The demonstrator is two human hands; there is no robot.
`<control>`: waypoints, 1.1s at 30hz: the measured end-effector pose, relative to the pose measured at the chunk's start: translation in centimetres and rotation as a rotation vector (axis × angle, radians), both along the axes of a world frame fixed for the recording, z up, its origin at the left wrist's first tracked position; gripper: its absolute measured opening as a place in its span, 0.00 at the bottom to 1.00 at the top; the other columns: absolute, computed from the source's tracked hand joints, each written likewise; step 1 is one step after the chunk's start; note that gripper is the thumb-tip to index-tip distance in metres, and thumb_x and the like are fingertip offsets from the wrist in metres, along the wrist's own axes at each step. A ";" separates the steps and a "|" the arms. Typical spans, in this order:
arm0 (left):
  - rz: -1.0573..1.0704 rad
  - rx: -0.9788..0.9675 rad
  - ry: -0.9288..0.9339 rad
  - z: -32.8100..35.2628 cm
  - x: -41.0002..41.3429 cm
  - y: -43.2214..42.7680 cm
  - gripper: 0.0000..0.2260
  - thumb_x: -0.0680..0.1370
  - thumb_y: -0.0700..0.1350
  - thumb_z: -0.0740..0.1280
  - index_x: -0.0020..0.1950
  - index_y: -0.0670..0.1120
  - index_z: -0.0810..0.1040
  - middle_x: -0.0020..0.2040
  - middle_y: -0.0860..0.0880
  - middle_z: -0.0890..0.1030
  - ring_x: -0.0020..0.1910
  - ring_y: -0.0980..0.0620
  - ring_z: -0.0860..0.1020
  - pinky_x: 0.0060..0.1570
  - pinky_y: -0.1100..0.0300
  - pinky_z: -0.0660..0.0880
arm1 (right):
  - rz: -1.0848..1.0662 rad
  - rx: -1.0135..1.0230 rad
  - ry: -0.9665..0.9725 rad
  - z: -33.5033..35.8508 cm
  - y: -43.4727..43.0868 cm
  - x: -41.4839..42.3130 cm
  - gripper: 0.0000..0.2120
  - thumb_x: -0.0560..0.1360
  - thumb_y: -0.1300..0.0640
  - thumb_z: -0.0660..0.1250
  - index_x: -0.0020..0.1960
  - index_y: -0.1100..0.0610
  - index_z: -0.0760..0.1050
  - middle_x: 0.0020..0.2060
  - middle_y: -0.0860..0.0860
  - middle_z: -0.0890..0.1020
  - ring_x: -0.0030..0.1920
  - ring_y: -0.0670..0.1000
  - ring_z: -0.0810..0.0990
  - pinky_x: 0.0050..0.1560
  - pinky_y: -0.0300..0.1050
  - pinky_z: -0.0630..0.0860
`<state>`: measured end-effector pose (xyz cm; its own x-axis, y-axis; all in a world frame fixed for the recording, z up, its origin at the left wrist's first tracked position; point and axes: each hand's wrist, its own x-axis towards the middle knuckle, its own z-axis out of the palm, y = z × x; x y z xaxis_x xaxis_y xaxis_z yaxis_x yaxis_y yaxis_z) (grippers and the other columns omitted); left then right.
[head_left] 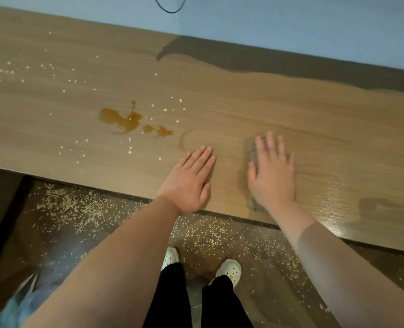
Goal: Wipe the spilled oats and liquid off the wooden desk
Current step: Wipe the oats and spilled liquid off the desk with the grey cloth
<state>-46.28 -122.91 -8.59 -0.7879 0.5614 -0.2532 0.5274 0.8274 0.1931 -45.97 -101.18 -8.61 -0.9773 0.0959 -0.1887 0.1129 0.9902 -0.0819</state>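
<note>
A brown liquid puddle (125,121) lies on the wooden desk (243,95), left of centre. Loose oats (130,150) are scattered around it, with more oats (6,71) toward the far left. My left hand (189,179) rests flat on the desk near its front edge, fingers together, holding nothing. My right hand (272,171) presses flat on a grey cloth (252,150), blurred by motion. Only the cloth's left strip shows from under the palm. A damp sheen covers the desk around and to the right of the cloth.
Many oats (77,209) lie spilled on the dark floor below the desk's front edge, around my white shoes (229,268). A blue wall (291,24) runs behind the desk with a black cable loop (170,7). A pale blue object (23,301) sits low left.
</note>
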 end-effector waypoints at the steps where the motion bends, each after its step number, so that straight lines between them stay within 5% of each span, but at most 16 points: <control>1: 0.001 -0.009 0.000 0.1 0.0 -0.1 0.33 0.77 0.56 0.39 0.80 0.44 0.43 0.79 0.46 0.39 0.77 0.51 0.37 0.77 0.52 0.38 | -0.121 -0.022 0.043 -0.1 0.2 -1.1 0.30 0.81 0.46 0.46 0.80 0.52 0.45 0.79 0.54 0.46 0.79 0.58 0.45 0.76 0.64 0.51; 6: -0.028 0.026 0.001 0.2 0.1 -0.2 0.30 0.82 0.54 0.50 0.80 0.45 0.45 0.80 0.47 0.42 0.79 0.50 0.39 0.77 0.52 0.38 | -0.441 -0.132 0.193 -0.2 -1.3 -3.5 0.28 0.80 0.53 0.55 0.77 0.61 0.58 0.78 0.59 0.56 0.78 0.61 0.50 0.76 0.60 0.51; 9: -0.021 0.126 0.006 0.3 0.3 -1.1 0.31 0.81 0.53 0.56 0.81 0.45 0.48 0.81 0.48 0.46 0.79 0.51 0.40 0.75 0.54 0.33 | -0.271 -0.085 0.190 -0.3 -2.3 -1.3 0.26 0.80 0.53 0.56 0.76 0.61 0.61 0.78 0.59 0.57 0.78 0.62 0.50 0.77 0.59 0.50; 13: 0.148 0.148 0.055 0.4 0.5 -6.2 0.30 0.81 0.51 0.56 0.81 0.47 0.49 0.81 0.49 0.48 0.78 0.53 0.39 0.72 0.53 0.30 | 0.018 0.054 0.079 -0.3 -2.5 1.1 0.27 0.82 0.50 0.51 0.79 0.58 0.54 0.79 0.56 0.51 0.79 0.59 0.45 0.77 0.60 0.46; 20: 0.395 -0.114 0.071 0.1 -1.7 -16.3 0.31 0.82 0.59 0.44 0.80 0.44 0.39 0.80 0.46 0.39 0.77 0.49 0.34 0.75 0.51 0.34 | -0.565 0.026 0.107 -0.3 -8.4 -1.5 0.31 0.81 0.47 0.50 0.79 0.60 0.51 0.79 0.59 0.51 0.78 0.63 0.48 0.76 0.64 0.48; 25: 0.397 -0.125 0.064 -0.5 -2.8 -17.7 0.34 0.81 0.61 0.42 0.79 0.41 0.39 0.80 0.44 0.39 0.78 0.48 0.36 0.75 0.53 0.35 | 0.059 0.053 0.088 -0.9 -10.4 -1.1 0.28 0.82 0.46 0.44 0.79 0.56 0.47 0.78 0.54 0.47 0.78 0.57 0.43 0.77 0.55 0.43; 28: 0.391 -0.108 0.077 -0.7 -2.7 -17.9 0.36 0.78 0.62 0.39 0.79 0.41 0.40 0.80 0.43 0.39 0.78 0.48 0.36 0.76 0.52 0.36 | -0.155 0.045 0.148 -0.8 -6.4 -2.8 0.26 0.83 0.52 0.47 0.79 0.57 0.53 0.79 0.55 0.52 0.79 0.58 0.47 0.77 0.61 0.51; 31: 0.377 -0.096 0.080 -0.7 -2.7 -17.7 0.37 0.77 0.60 0.40 0.79 0.39 0.41 0.80 0.42 0.40 0.78 0.46 0.37 0.76 0.50 0.37 | -0.444 0.026 0.132 -0.7 -7.2 -4.5 0.28 0.81 0.55 0.51 0.79 0.61 0.52 0.79 0.58 0.52 0.78 0.61 0.48 0.76 0.62 0.50; 33: 0.367 -0.093 0.083 -0.7 -2.8 -17.8 0.37 0.76 0.60 0.38 0.79 0.39 0.42 0.80 0.41 0.41 0.78 0.46 0.37 0.76 0.49 0.37 | -0.455 0.029 0.139 -0.6 -10.2 -4.8 0.29 0.81 0.54 0.51 0.80 0.60 0.51 0.79 0.59 0.50 0.78 0.62 0.47 0.77 0.62 0.48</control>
